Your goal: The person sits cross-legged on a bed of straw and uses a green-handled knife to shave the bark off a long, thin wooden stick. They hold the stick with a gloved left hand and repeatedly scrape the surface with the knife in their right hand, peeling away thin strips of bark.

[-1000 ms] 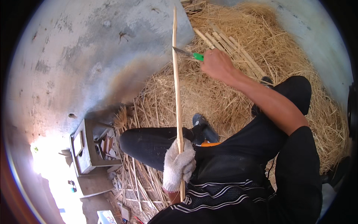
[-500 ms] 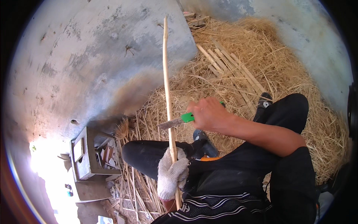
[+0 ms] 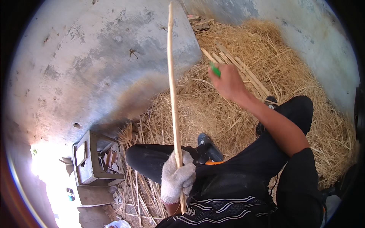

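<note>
My left hand point(image 3: 175, 180), in a pale knitted glove, is closed around the lower part of a long, peeled wooden stick point(image 3: 173, 87). The stick stands upright in view, slightly bent, its lower end against my dark shirt and its tip near the top edge. Away to the right of the stick, my bare right hand point(image 3: 229, 81) is closed on the green handle of a knife point(image 3: 215, 69). Only part of that handle shows; the blade cannot be made out here. Stick and right hand are apart.
Straw and shavings point(image 3: 289, 64) cover the floor ahead and to the right, with several flat wooden strips point(image 3: 249, 74) on them. At left stands a boxlike wooden frame point(image 3: 89, 173) holding scraps, beside a pile of thin sticks point(image 3: 138, 193). A grey wall point(image 3: 95, 60) rises behind.
My right hand has moved forward and to the right with the knife, off the stick where the blade lay across it. The stick has shifted slightly upward in view.
</note>
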### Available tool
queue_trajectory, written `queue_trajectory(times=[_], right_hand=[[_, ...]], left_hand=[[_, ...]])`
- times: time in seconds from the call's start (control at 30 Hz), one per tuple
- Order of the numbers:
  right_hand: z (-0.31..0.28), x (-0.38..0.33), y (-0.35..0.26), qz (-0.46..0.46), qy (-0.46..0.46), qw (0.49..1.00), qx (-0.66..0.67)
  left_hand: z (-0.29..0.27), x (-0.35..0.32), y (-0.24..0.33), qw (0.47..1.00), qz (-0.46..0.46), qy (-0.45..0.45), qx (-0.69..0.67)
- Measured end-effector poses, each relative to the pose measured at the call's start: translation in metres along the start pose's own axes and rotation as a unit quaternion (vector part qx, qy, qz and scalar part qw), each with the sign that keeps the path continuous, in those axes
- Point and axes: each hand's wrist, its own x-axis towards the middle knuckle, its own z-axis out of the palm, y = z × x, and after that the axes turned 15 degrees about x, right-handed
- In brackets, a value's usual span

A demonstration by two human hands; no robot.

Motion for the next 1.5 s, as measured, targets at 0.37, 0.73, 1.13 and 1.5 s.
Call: queue_trajectory(times=[0.37, 0.73, 1.13, 1.5], right_hand=[[0.026, -0.044, -0.033, -0.22, -0.13, 0.967, -0.013], [0.035, -0.055, -0.05, -0.329, -0.161, 0.93, 0.032], [0.031, -0.066, -0.043, -0.318, -0.097, 0.939, -0.091], [0.042, -0.031, 0.003, -0.313, 0.027, 0.899, -0.305]], left_hand=[[-0.118, 0.036, 0.057, 0.948, 0.171, 0.073, 0.258], [-0.05, 0.04, 0.03, 0.982, 0.149, 0.031, 0.11], [0.004, 0.025, 0.02, 0.986, 0.089, 0.044, 0.134], [0.018, 0.024, 0.006, 0.983, 0.036, 0.082, 0.161]])
